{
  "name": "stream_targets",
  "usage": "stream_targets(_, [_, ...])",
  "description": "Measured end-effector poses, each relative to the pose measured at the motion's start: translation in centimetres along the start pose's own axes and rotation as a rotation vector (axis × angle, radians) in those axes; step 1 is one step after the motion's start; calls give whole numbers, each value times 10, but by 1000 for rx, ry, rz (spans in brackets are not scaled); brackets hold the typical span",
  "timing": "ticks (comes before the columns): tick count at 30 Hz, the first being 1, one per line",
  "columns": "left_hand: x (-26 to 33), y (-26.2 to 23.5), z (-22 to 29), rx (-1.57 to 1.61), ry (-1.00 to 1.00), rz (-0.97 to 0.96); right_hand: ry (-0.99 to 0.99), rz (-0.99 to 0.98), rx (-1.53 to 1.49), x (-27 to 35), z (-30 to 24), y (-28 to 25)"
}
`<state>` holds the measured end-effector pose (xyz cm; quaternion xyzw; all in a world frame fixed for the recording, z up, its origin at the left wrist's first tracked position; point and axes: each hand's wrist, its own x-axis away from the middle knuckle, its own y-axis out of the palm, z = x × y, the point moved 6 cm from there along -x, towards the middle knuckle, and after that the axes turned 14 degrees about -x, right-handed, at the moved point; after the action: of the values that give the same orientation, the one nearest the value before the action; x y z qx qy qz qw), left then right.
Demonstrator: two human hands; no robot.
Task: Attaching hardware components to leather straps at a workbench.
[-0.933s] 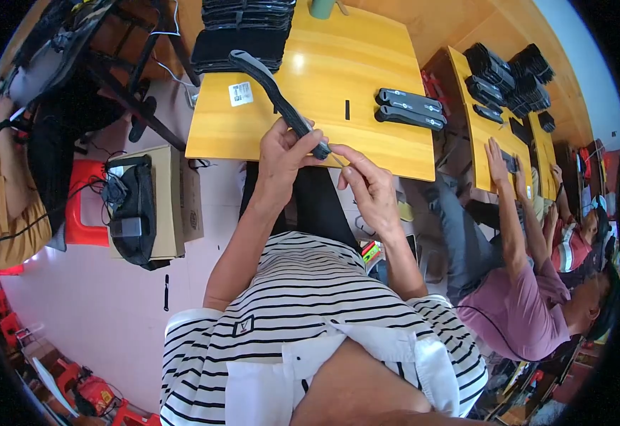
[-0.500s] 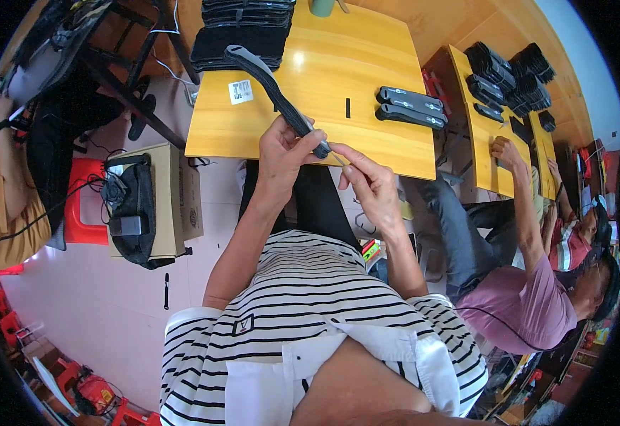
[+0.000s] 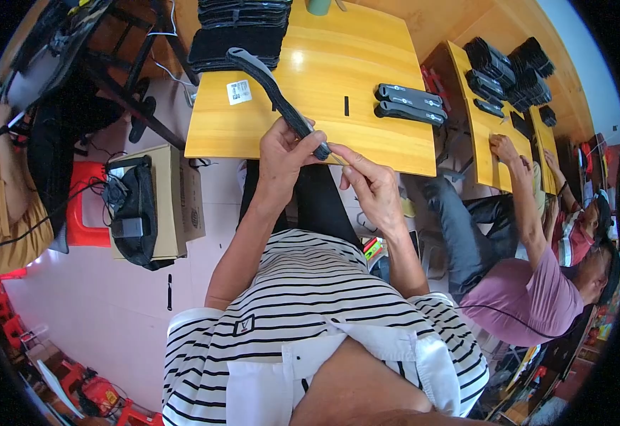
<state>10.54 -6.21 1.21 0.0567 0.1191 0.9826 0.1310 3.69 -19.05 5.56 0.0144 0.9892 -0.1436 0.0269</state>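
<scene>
A long black and grey padded strap (image 3: 271, 85) slants over the table's front edge, its far end resting above the tabletop. My left hand (image 3: 280, 162) is closed round its near end, thumb on top. Close beside it, my right hand (image 3: 376, 190) pinches a thin metal tool (image 3: 337, 158), whose tip meets the strap's near end. The exact kind of tool is too small to tell, and its tip is partly hidden by the fingers.
On the yellow table (image 3: 310, 32) are stacked black pieces (image 3: 235, 48), a white label (image 3: 239, 92), a small black strip (image 3: 347, 106) and black-grey straps (image 3: 410, 104). A cardboard box (image 3: 171, 202) with a black bag stands left. A co-worker's hand (image 3: 505, 149) works at the right-hand table.
My hands, the strap and the tool stay almost in the same place. The view has shifted very slightly, and the co-worker's hand at right has moved a little.
</scene>
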Motion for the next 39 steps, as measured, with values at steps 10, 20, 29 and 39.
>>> stream_targets(10, [2, -1, -3, -21, -16, 10, -101, 19, 123, 4, 0, 0])
stream_targets(20, [6, 5, 5, -171, 76, 59, -60, 62, 45, 5, 7, 0])
stream_targets(29, [13, 20, -17, 170, -104, -8, 49, 108, -166, 4, 6, -15])
stream_targets(39, [8, 16, -17, 262, -107, -119, -90, 24, -20, 9, -7, -18])
